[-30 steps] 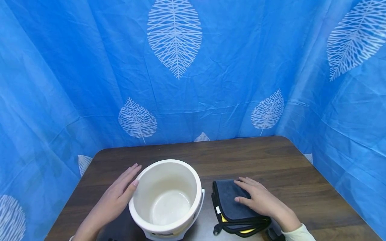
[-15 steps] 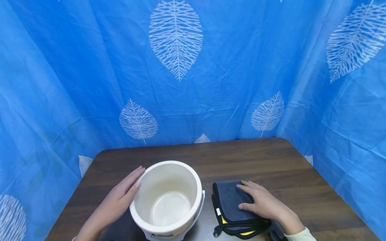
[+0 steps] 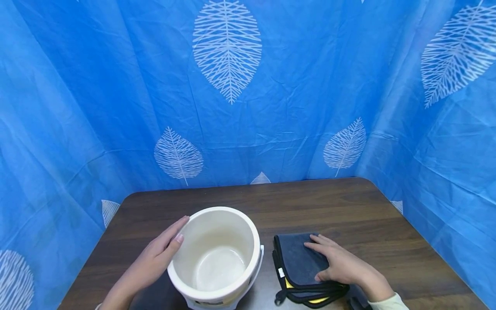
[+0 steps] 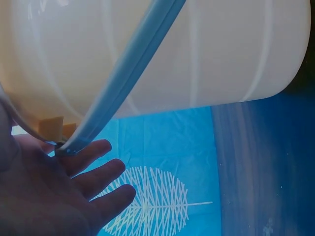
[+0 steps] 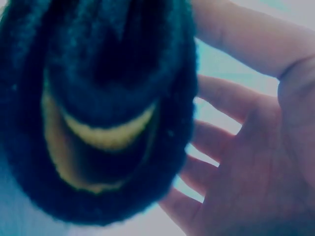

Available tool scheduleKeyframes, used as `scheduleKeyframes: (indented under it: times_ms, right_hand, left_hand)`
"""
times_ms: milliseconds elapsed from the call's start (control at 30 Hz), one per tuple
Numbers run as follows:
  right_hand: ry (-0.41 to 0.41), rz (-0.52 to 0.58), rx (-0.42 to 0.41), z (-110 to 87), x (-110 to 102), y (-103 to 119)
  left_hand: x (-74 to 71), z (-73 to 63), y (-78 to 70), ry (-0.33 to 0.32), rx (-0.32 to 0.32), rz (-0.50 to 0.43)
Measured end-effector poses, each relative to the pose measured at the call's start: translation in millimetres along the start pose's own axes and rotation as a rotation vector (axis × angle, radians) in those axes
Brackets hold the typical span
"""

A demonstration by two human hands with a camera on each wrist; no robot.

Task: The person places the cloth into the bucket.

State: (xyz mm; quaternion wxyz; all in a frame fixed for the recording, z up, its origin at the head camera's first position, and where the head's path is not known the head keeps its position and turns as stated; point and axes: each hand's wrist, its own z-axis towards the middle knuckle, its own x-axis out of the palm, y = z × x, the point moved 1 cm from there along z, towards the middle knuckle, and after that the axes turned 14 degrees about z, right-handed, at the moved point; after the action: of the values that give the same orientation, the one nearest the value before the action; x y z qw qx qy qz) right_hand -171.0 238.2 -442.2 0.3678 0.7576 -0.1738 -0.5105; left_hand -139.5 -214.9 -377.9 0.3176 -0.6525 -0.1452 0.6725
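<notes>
A cream-white bucket [image 3: 217, 252] with a pale handle [image 4: 125, 73] stands upright at the front of the table. My left hand [image 3: 155, 260] is at its left side, fingers straight, with the fingertips and thumb right at the rim. To the right of the bucket lies a dark grey folded cloth [image 3: 296, 258] with black edging, yellow inner layers and a small white tag. Over its right part is my right hand [image 3: 342, 262], fingers extended and spread, thumb toward the near edge. The right wrist view shows the cloth's rounded folds [image 5: 108, 132] beside these extended fingers.
The table [image 3: 294, 202] has a dark wood-grain top with rounded back corners. Blue curtains [image 3: 271, 107] with white leaf prints hang behind it and along both sides. A black cord end [image 3: 280, 297] lies at the cloth's near left corner.
My left hand has shifted slightly right, closer against the bucket's rim. My right hand has slid a little right over the cloth, its thumb dropping toward the near edge. Bucket and cloth stay put.
</notes>
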Motion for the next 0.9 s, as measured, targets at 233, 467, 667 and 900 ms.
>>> scheduleKeyframes:
  times_ms: [233,467,667,900]
  right_hand:
    - [0.033,0.009,-0.03,-0.7,-0.1,-3.9]
    - [0.029,0.005,-0.025,0.1,1.7,-5.3]
    - [0.036,-0.007,-0.01,0.4,2.8,-4.5]
    - [0.012,-0.018,0.019,1.9,4.0,-4.5]
  left_hand:
    - [3.5,1.0,-0.1,-0.001,-0.004,-0.049]
    - [7.6,1.5,1.6,-0.003,-0.023,-0.1]
    - [10.7,-0.1,3.9,-0.001,-0.057,-0.126]
    - [12.1,1.0,4.4,-0.022,-0.029,-0.165]
